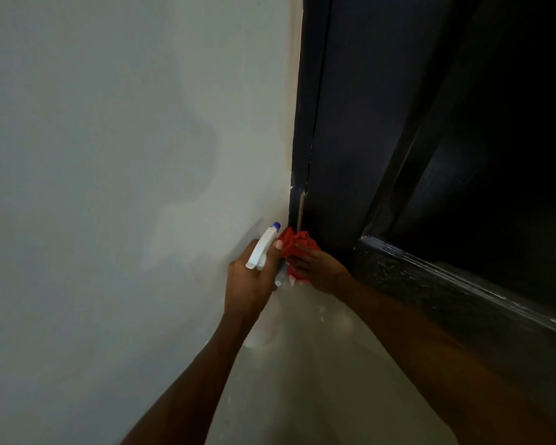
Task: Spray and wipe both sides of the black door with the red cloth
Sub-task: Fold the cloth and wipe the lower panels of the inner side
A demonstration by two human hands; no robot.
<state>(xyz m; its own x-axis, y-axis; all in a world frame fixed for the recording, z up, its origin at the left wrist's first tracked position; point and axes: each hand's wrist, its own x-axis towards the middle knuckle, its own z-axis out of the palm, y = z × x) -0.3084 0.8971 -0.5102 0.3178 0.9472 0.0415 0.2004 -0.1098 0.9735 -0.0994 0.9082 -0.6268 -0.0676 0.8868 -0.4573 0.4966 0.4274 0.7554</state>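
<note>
Forearms, two, bare, entering from the bottom edge and converging low at the corner where wall meets door frame.

Left hand [249, 277]: grip closed round the neck of a spray bottle [264, 248], fingers wrapped, index finger lying up along the head. Bottle: white trigger head, blue nozzle tip; long axis tilted, nozzle pointing up and right toward the foot of the frame; pale translucent body hanging below the hand, partly hidden by the wrist.

Right hand [318, 268]: grip closed on the red cloth [294, 248], fingers spread over it and pressing it against the bottom of the frame. Cloth: bright red, crumpled into a bunch, no clear long axis; most of it sits above and left of the fingers, a small fold showing beneath the hand. It lies just beside the bottle's nozzle, and the left index fingertip is touching its edge.

Black door [463, 300]: dark, glossy, swung open to the right; its lower rail is speckled and streaked with pale marks.

Door frame [334, 139]: dark, upright, a pale chipped strip just above the cloth.

Wall [126, 155]: pale grey-white, left.

Floor [318, 364]: light, glossy.
</note>
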